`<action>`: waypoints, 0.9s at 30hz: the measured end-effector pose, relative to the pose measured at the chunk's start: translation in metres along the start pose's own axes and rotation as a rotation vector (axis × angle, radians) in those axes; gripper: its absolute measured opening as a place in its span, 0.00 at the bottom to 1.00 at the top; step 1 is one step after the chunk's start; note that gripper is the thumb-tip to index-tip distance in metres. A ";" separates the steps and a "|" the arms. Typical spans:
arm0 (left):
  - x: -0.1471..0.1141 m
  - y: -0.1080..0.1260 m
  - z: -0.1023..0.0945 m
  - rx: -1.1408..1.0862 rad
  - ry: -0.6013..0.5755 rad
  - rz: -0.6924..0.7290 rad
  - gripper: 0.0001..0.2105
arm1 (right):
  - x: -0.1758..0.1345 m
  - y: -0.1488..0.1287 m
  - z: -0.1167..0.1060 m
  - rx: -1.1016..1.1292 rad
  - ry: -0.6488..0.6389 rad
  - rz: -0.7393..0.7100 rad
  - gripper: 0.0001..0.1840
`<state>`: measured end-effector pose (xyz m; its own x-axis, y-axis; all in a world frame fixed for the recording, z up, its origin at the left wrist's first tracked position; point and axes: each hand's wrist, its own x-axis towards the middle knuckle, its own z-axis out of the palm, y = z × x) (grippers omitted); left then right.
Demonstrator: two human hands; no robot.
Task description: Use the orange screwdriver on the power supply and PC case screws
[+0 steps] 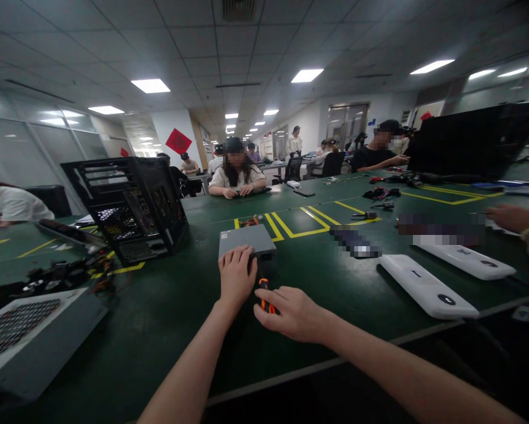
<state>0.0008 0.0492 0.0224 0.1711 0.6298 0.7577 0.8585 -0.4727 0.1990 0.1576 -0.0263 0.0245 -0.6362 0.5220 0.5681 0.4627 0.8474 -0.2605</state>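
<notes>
A grey computer power supply unit (247, 237) lies on the green table in front of me, its wires bunched behind it. My left hand (237, 274) is closed over its near edge, fingers on the top face and thumb by the near side. Pinched in my right hand (293, 312) is a screwdriver (264, 287) with an orange and black handle. Its shaft points toward the near side of the power supply unit, close to my left thumb. Whether the tip touches a screw is too small to tell.
An open black computer case (125, 206) stands at left. A larger grey power supply unit (39, 335) and black cables (56, 277) lie nearer. Two white devices (427, 287) lie at right, beside another person's hand (518, 218). A person (237, 171) sits across the table.
</notes>
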 end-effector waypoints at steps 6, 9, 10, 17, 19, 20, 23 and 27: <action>0.010 -0.014 -0.006 -0.020 -0.105 0.113 0.12 | -0.006 0.011 -0.005 -0.118 -0.067 -0.168 0.14; 0.008 -0.016 -0.003 -0.002 -0.109 0.134 0.14 | -0.008 0.014 -0.003 -0.165 0.051 -0.209 0.14; 0.007 -0.016 -0.003 0.004 -0.114 0.141 0.14 | -0.008 0.015 -0.001 -0.207 0.071 -0.250 0.13; 0.007 -0.014 -0.001 0.038 -0.120 0.136 0.14 | -0.008 0.021 0.005 -0.363 0.060 -0.361 0.16; 0.007 -0.014 0.000 0.046 -0.113 0.129 0.14 | -0.008 0.021 0.003 -0.322 0.032 -0.350 0.18; 0.007 -0.014 0.002 0.050 -0.109 0.124 0.14 | -0.007 0.020 0.001 -0.316 0.012 -0.352 0.19; 0.007 -0.013 0.005 0.062 -0.093 0.107 0.13 | -0.006 0.020 0.000 -0.332 -0.016 -0.363 0.19; 0.008 -0.010 0.008 0.068 -0.078 0.079 0.12 | -0.005 0.023 0.008 -0.280 0.076 -0.345 0.19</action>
<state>-0.0025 0.0637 0.0211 0.2743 0.6395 0.7182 0.8713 -0.4813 0.0959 0.1666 -0.0086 0.0092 -0.7405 0.1959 0.6429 0.3870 0.9063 0.1696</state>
